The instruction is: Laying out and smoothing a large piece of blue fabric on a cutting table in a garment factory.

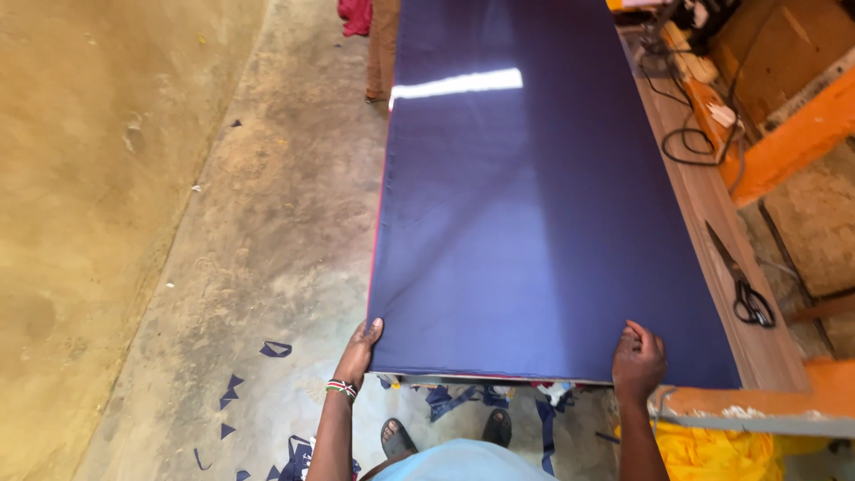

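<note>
The cloth (534,196) lies flat on the table (712,223), covering most of it. The left hand (361,349) rests at the cloth's near left corner, the right hand (638,361) on its near right edge. Scissors (744,283) lie on the table right of the cloth; cables (690,134) lie farther back. Scraps (258,392) lie on the floor (267,223) left of the table.

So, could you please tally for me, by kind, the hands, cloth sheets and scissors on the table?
Hands on the cloth's near edge: 2, left hand and right hand
Dark blue cloth sheet: 1
Black scissors on the table: 1
Total: 4
</note>
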